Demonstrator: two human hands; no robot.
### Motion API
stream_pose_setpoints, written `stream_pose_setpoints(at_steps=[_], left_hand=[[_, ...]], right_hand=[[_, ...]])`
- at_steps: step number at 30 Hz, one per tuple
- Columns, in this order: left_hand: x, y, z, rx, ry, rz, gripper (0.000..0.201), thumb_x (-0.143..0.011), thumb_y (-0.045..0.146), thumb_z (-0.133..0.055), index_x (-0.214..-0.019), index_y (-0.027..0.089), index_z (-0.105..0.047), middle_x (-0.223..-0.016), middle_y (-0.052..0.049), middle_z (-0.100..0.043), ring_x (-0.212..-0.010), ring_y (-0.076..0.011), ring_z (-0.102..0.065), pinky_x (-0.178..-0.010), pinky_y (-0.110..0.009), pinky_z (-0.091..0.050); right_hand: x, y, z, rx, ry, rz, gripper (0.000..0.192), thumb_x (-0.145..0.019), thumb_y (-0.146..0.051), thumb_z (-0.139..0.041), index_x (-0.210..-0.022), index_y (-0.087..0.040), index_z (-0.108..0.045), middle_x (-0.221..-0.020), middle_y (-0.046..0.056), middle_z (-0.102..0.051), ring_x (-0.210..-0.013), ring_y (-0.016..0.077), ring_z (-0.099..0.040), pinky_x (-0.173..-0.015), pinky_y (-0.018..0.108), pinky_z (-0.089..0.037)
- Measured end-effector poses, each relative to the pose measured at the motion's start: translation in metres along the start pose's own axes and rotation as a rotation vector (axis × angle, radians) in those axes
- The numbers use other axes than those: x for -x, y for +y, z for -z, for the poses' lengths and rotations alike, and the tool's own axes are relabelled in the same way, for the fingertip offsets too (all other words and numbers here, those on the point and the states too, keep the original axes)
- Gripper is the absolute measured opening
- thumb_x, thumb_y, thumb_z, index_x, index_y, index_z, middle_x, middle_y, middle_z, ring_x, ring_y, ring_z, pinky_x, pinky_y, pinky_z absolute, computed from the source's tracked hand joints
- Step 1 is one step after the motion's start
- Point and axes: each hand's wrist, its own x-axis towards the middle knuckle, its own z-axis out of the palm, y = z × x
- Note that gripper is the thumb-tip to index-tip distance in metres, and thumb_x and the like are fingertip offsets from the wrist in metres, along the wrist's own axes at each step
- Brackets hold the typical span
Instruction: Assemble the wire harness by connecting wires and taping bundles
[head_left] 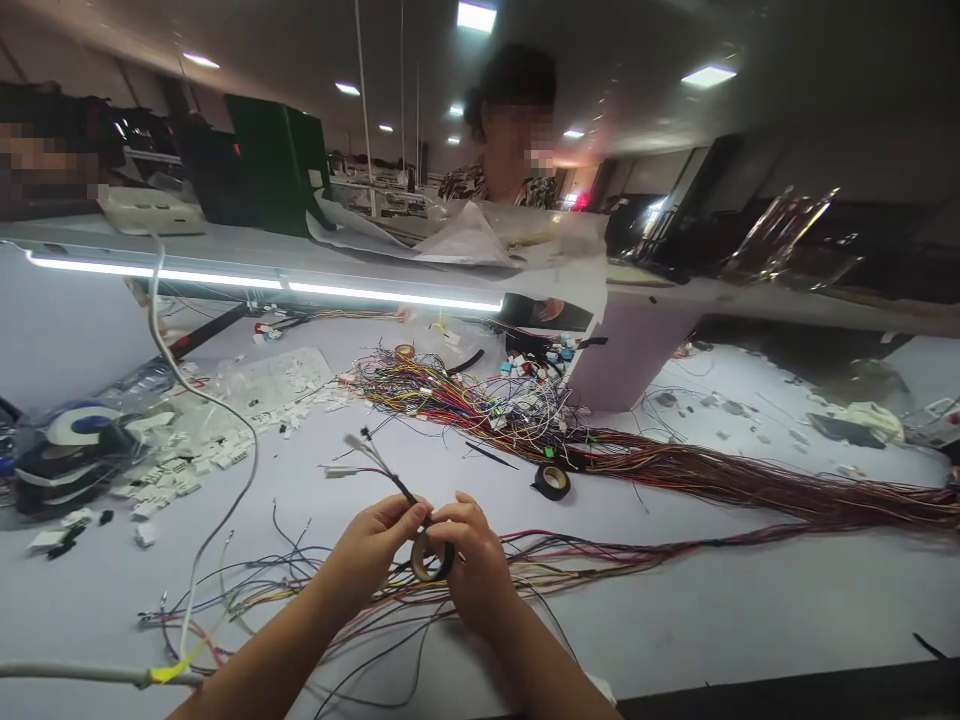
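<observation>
My left hand (379,545) pinches a black-wrapped wire bundle (397,484) between thumb and fingers. White connectors (341,471) and a small black one hang off the bundle's upper left end. Close beside it, my right hand (476,550) is closed around a roll of black tape (432,558), which sits at the bundle just below both sets of fingertips. Exactly how the tape meets the wires is hidden by the fingers. Under both hands, loose coloured wires (540,570) spread over the white table.
A thick heap of wires (465,405) runs across the table to the right. Another black tape roll (552,482) lies before it. White connectors (180,465) and a plastic-wrapped bundle (71,455) are at left. A white cable (251,450) hangs down. A person (502,150) is opposite.
</observation>
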Motion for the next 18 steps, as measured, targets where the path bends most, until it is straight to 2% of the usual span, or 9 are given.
stream_pose_setpoints(at_steps=[1,3,5,7,10,11,13,15,18], left_hand=[[0.002,-0.001,0.001,0.006,0.045,-0.007,0.034,-0.086,0.048,-0.055,-0.09,0.017,-0.069,-0.09,-0.006,-0.07,-0.088,-0.0219,-0.062,-0.081,-0.032,-0.05],[0.004,-0.002,0.004,-0.035,0.071,-0.042,0.034,-0.088,0.047,-0.053,-0.091,0.017,-0.069,-0.093,-0.007,-0.07,-0.085,-0.0215,-0.062,-0.08,-0.033,-0.051],[0.005,0.001,0.006,-0.131,-0.026,-0.14,0.031,-0.091,0.042,-0.049,-0.095,0.018,-0.069,-0.096,-0.008,-0.07,-0.085,-0.0205,-0.063,-0.081,-0.034,-0.051],[0.001,0.01,0.004,-0.302,-0.199,-0.339,0.025,-0.093,0.036,-0.049,-0.095,0.02,-0.069,-0.102,-0.008,-0.07,-0.097,-0.0212,-0.061,-0.09,-0.035,-0.048],[-0.013,0.028,-0.003,-0.614,-0.434,-0.707,0.023,-0.094,0.03,-0.048,-0.088,0.021,-0.069,-0.098,-0.008,-0.071,-0.102,-0.0214,-0.061,-0.096,-0.036,-0.042],[-0.018,0.033,-0.006,-0.706,-0.469,-0.793,0.024,-0.094,0.03,-0.047,-0.087,0.021,-0.068,-0.091,-0.008,-0.071,-0.094,-0.0207,-0.063,-0.092,-0.035,-0.044],[-0.028,0.038,-0.011,-0.817,-0.437,-0.878,0.028,-0.095,0.031,-0.042,-0.086,0.02,-0.066,-0.077,-0.006,-0.07,-0.076,-0.0183,-0.063,-0.078,-0.032,-0.047],[-0.032,0.037,-0.015,-0.831,-0.308,-0.829,0.031,-0.096,0.032,-0.039,-0.084,0.019,-0.064,-0.072,-0.005,-0.067,-0.067,-0.0167,-0.06,-0.068,-0.029,-0.046],[-0.032,0.031,-0.017,-0.738,-0.124,-0.625,0.027,-0.094,0.034,-0.04,-0.086,0.021,-0.062,-0.074,-0.003,-0.065,-0.069,-0.0163,-0.059,-0.066,-0.027,-0.045]], right_hand=[[0.001,0.002,0.002,-0.056,0.025,-0.068,0.021,-0.09,-0.013,-0.047,-0.104,-0.026,-0.056,-0.101,0.003,-0.063,-0.097,0.0172,-0.061,-0.105,0.051,-0.037],[0.002,0.008,0.008,-0.233,0.06,-0.315,0.012,-0.092,-0.024,-0.047,-0.103,-0.023,-0.053,-0.095,0.005,-0.064,-0.089,0.0183,-0.064,-0.093,0.046,-0.048],[-0.002,0.015,0.013,-0.371,-0.014,-0.604,0.015,-0.09,-0.032,-0.051,-0.1,-0.021,-0.053,-0.087,0.004,-0.064,-0.075,0.0183,-0.065,-0.072,0.037,-0.055],[-0.013,0.019,0.016,-0.364,-0.18,-0.758,0.021,-0.081,-0.032,-0.061,-0.098,-0.021,-0.056,-0.083,0.001,-0.065,-0.068,0.017,-0.064,-0.064,0.032,-0.054],[-0.03,0.018,0.019,-0.237,-0.345,-0.648,0.03,-0.067,-0.024,-0.071,-0.095,-0.021,-0.061,-0.087,-0.001,-0.067,-0.077,0.0178,-0.063,-0.071,0.029,-0.052],[-0.032,0.016,0.021,-0.218,-0.347,-0.59,0.029,-0.067,-0.022,-0.07,-0.095,-0.02,-0.062,-0.088,-0.001,-0.068,-0.08,0.0182,-0.062,-0.073,0.029,-0.051],[-0.03,0.009,0.026,-0.202,-0.283,-0.533,0.025,-0.071,-0.02,-0.063,-0.096,-0.02,-0.061,-0.089,0.0,-0.068,-0.083,0.0181,-0.062,-0.075,0.029,-0.05],[-0.021,0.0,0.031,-0.174,-0.164,-0.497,0.023,-0.077,-0.016,-0.054,-0.1,-0.02,-0.059,-0.089,0.001,-0.066,-0.083,0.0167,-0.061,-0.077,0.029,-0.049],[-0.002,-0.012,0.033,-0.054,-0.063,-0.331,0.026,-0.079,-0.01,-0.05,-0.102,-0.022,-0.056,-0.091,0.001,-0.064,-0.085,0.0161,-0.06,-0.08,0.031,-0.048]])
